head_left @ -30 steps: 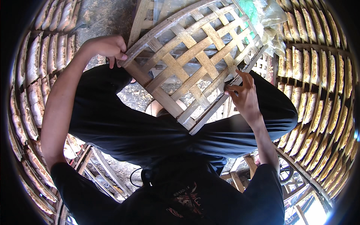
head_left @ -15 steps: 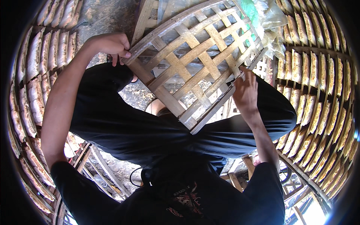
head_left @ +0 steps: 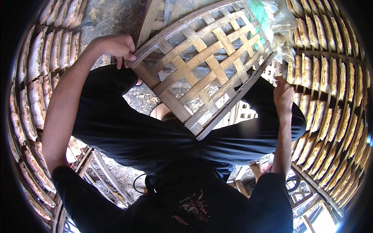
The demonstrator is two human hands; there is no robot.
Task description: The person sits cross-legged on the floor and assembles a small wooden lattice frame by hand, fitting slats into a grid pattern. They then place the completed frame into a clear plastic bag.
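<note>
A framed panel of woven bamboo strips (head_left: 216, 68) leans at a slant over my lap, its nearest corner resting by my dark trousers. My left hand (head_left: 119, 47) is closed on the panel's left corner, with the thumb along the rim. Off the panel's right edge, my right hand (head_left: 284, 95) is held above my right knee with its fingers curled in and the fingertips pinched. Whatever those fingers hold, if anything, is too small to make out.
Racks with rows of pale, brown-edged slats (head_left: 334, 77) curve up on the right, and similar rows (head_left: 37, 101) stand on the left. Crumpled clear plastic (head_left: 281, 33) and green plastic (head_left: 257, 9) lie behind the panel. Another wooden frame (head_left: 147, 23) stands beyond it.
My right hand has come away from the panel's right edge and moved right, fingers curled. The left hand keeps its hold, and the panel has barely shifted.
</note>
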